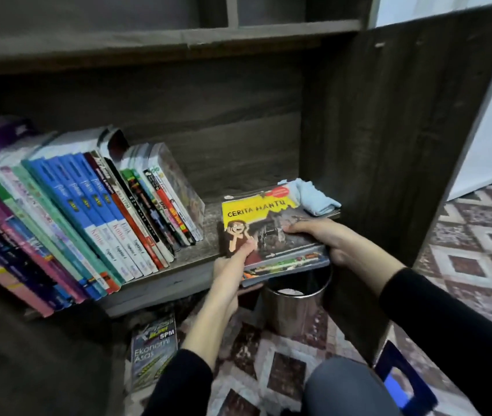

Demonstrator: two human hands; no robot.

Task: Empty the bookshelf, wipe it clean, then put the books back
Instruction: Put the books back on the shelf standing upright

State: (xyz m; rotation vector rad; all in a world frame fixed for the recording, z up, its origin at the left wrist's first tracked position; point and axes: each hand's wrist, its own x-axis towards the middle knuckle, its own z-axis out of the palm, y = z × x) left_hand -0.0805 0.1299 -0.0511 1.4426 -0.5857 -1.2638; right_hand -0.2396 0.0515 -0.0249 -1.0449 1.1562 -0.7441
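Dark wood-grain bookshelf (388, 145), lower compartment under inspection. At the left, a row of books (88, 211) stands spine-out on the shelf board (208, 232), leaning leftward against one another; nothing props the right end. On the floor below lies a single textbook (154, 352), face up, apart from the rest.

My left hand (231, 268) grips the near-left corner of a stack of books (256, 217). The thumb presses the yellow top cover and the fingers go underneath, out of view. I judge this takes the weight from below. The stack lies flat, its far part over the board and its near edge overhanging the front lip, well right of the leaning row with bare board between.

A light blue cloth (316, 196) rests bunched on the stack's far-right corner, probably parked there to keep both hands free.

My right hand (325, 238) clamps the near-right edge, fingers curled over the top cover. The stack therefore sits squarely between both grips. Whether it is going in or coming out, I cannot tell.

A metal bin (292, 307) stands directly beneath the overhang. The patterned carpet (463, 235) runs off to the right.
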